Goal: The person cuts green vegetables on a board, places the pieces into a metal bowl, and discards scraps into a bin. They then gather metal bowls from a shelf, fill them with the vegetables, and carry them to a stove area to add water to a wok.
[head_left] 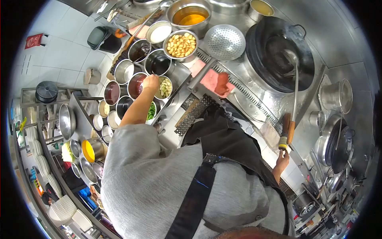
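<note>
My left hand (150,82) reaches out over a cluster of steel seasoning bowls. Its fingers are curled down at the rim of a bowl of pale chopped pieces (165,88), beside a bowl of dark red sauce (135,85). What the fingers hold is hidden. My right hand (282,160) grips the wooden end of a long ladle (294,91). The ladle's cup rests inside the black wok (278,51) on the stove.
A perforated skimmer (224,41) lies next to the wok, with a red cloth (221,83) below it. Behind them stand a bowl of yellow fried pieces (181,44) and a pot of orange oil (190,16). Steel pots (336,95) stand right, and shelves with plates (36,147) left.
</note>
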